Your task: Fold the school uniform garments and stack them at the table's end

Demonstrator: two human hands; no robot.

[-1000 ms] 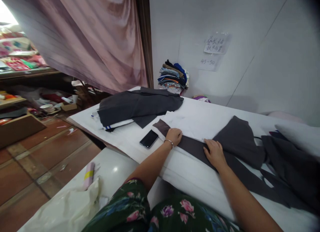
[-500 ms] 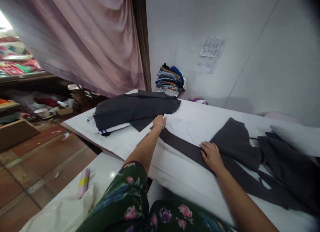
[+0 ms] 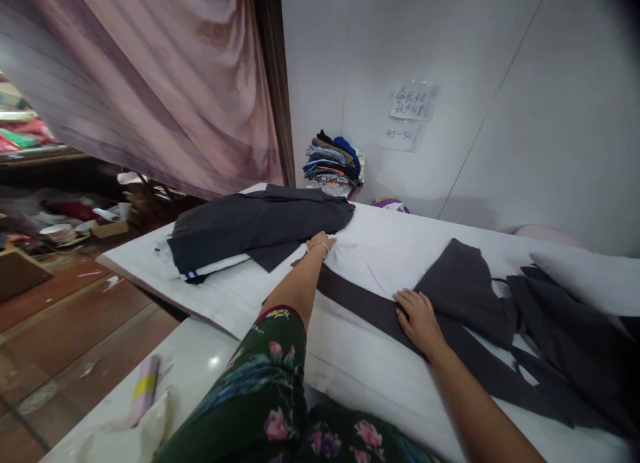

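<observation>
My left hand (image 3: 320, 241) is closed, its fingers pinching the edge of a white cloth (image 3: 370, 250) beside the far end of a long dark grey strip of fabric. That strip belongs to a dark grey garment (image 3: 465, 276), which spreads across the table to the right; its exact kind is hard to tell. My right hand (image 3: 420, 322) lies flat on the strip, fingers stretched out. Just beyond my left hand, a stack of dark clothing (image 3: 250, 216) rests on the table, with a white, blue-striped edge showing under it.
The white table (image 3: 330, 356) runs along a grey wall. Folded clothes (image 3: 333, 158) are piled behind it. At lower left, a pink roll with a yellow band (image 3: 145, 386) lies on a lower white surface. A pink curtain (image 3: 200, 83) hangs at the left.
The view has turned slightly right. My left hand has shifted a little right, away from the dark stack, still pinching the white cloth. My right hand stays on the dark strip.
</observation>
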